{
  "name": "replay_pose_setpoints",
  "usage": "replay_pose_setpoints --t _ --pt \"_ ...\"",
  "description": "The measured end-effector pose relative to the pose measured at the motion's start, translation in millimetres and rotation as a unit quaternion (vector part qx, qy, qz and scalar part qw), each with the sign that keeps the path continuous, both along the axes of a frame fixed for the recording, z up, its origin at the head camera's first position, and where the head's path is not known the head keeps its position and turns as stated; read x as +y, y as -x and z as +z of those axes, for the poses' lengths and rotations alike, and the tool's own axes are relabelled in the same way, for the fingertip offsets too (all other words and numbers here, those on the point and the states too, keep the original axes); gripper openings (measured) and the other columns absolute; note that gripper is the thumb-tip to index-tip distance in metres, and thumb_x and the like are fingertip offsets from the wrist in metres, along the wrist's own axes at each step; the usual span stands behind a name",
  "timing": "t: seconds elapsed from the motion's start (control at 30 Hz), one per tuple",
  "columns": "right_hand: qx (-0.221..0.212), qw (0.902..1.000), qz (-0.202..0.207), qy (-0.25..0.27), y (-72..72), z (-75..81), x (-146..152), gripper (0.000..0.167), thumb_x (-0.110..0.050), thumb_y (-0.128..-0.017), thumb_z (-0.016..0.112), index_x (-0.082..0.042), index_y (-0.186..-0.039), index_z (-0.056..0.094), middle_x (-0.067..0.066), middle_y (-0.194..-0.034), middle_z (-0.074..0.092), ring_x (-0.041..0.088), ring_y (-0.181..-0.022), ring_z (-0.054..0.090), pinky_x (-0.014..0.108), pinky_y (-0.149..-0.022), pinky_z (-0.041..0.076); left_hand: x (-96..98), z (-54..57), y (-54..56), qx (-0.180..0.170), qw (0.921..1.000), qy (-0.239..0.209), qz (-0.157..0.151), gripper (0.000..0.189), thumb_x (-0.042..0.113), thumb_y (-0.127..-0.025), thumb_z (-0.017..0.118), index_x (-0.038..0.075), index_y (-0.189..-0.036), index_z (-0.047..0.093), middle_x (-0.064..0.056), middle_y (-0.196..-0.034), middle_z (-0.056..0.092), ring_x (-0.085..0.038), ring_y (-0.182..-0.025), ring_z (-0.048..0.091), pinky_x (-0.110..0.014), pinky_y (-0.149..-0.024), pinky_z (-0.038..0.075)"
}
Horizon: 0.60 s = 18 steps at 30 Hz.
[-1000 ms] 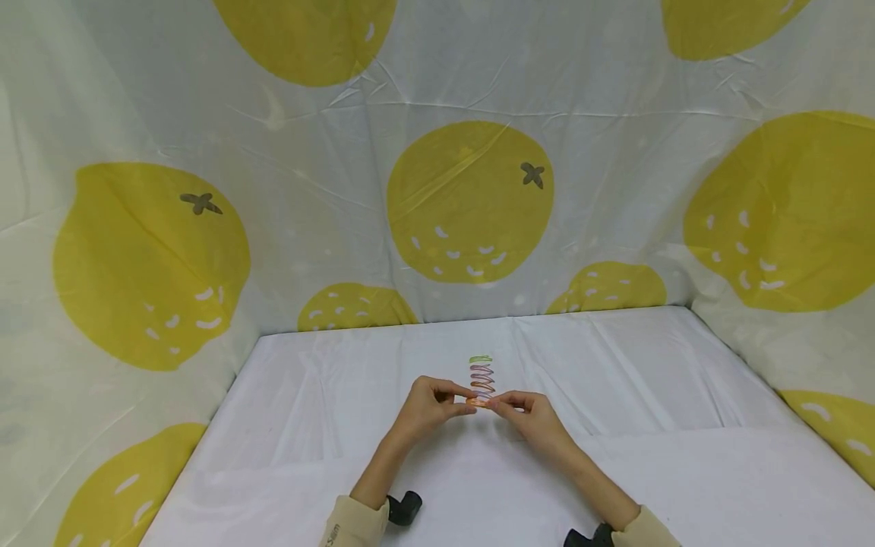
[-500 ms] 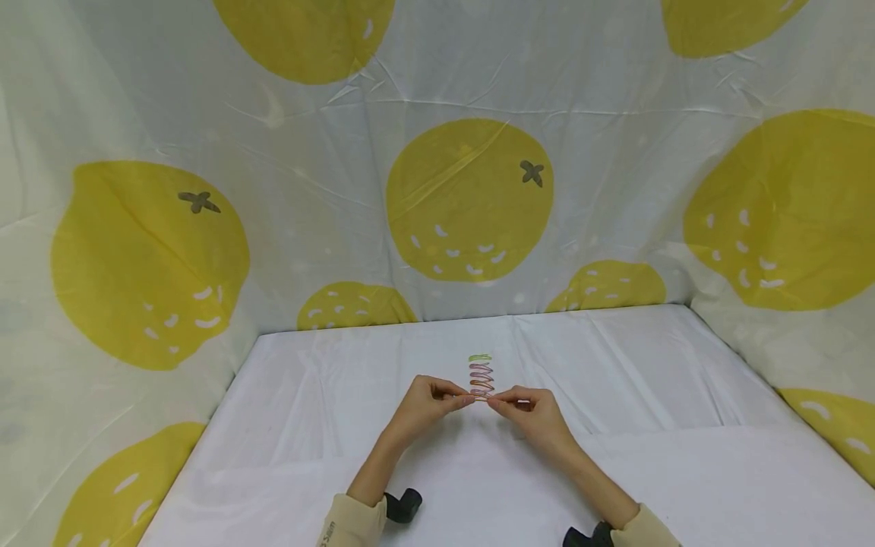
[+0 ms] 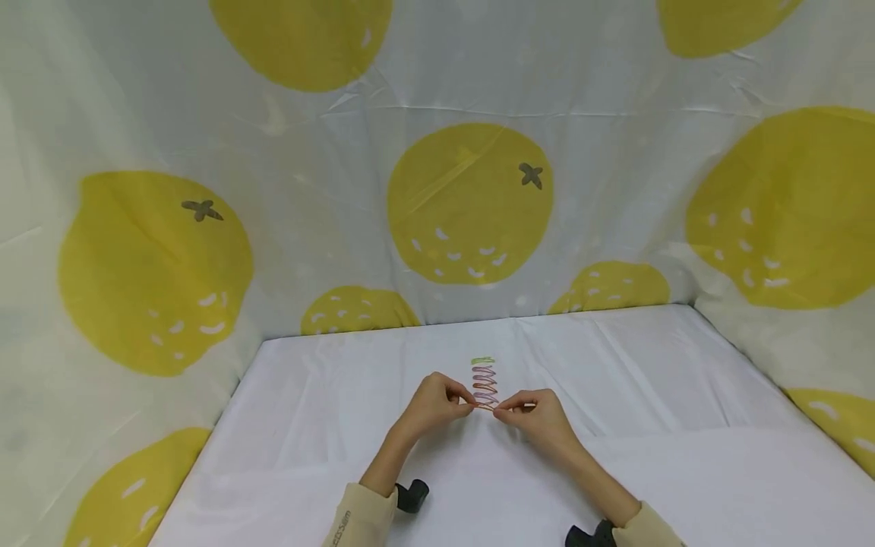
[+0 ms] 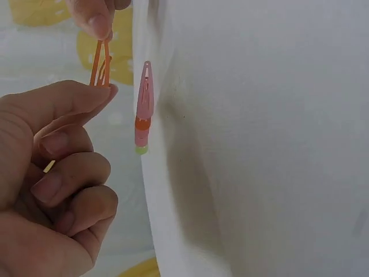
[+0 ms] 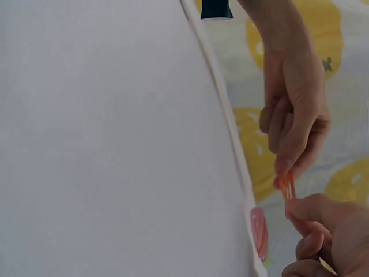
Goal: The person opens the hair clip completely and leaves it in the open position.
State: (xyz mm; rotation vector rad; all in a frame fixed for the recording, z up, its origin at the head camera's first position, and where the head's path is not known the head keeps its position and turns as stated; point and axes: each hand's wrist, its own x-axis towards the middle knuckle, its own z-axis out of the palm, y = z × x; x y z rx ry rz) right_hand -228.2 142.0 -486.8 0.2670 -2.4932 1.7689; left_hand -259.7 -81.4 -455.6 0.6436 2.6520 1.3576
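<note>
An orange snap hair clip [image 4: 99,62] is stretched between the two hands, above the white table. My left hand [image 3: 429,404] pinches one end between thumb and forefinger, its other fingers curled in. The thumb and forefinger of my right hand [image 3: 538,419] pinch the opposite end. In the left wrist view the clip's narrow inner strip stands away from its outer frame. Just beyond the hands lies a column of hair clips [image 3: 484,378], laid crosswise. The nearest one is a pink clip [image 4: 145,103]; an orange one, more pink and a green clip [image 3: 482,360] follow farther back.
White cloth [image 3: 649,486] covers the table, with folds toward the back. A curtain [image 3: 314,190] printed with yellow fruit hangs behind and along both sides. Black wrist cameras [image 3: 413,496] sit below the cuffs of beige sleeves [image 3: 362,516].
The fingertips of the two hands have drawn slightly apart, so more of the orange hair clip shows between them. The clip has turned a little. The column of clips stays in place.
</note>
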Motion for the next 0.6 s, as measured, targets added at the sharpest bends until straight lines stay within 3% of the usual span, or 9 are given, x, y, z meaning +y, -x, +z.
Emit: replay_pose_setpoints --t 0.2,0.37,0.6 --pt "-0.029 0.9987 -0.009 -0.042 8.5 -3.2 4.0 0.006 -0.011 -0.081 0.087 -0.009 -0.078 0.082 0.003 -0.069 0.073 0.004 -0.056 0.047 0.019 -0.052 0.037 8.8 -3.6 5.0 0.016 0.9978 0.061 0.02 0.003 0.006 -0.084 0.081 0.006 -0.085 0.084 0.008 -0.06 0.053 -0.005 -0.058 0.043 -0.019 -0.052 0.033" --pt "-0.018 0.9986 -0.005 -0.049 13.6 -6.4 4.2 0.004 -0.009 -0.082 0.085 -0.007 -0.079 0.083 0.005 -0.066 0.072 0.003 -0.054 0.048 0.02 -0.052 0.039 11.6 -7.2 6.6 0.046 0.9947 0.085 0.035 0.005 0.007 -0.083 0.08 0.009 -0.081 0.084 0.007 -0.06 0.055 -0.004 -0.059 0.044 -0.02 -0.052 0.034" --pt "-0.002 0.9974 -0.002 -0.071 15.8 -10.2 5.8 0.006 -0.01 -0.081 0.087 -0.009 -0.078 0.082 0.004 -0.065 0.071 0.001 -0.054 0.046 0.019 -0.052 0.036 17.1 -8.9 9.0 0.023 0.9948 0.088 0.047 0.005 0.007 -0.082 0.081 0.009 -0.077 0.082 0.009 -0.059 0.052 -0.006 -0.06 0.044 -0.021 -0.053 0.033"
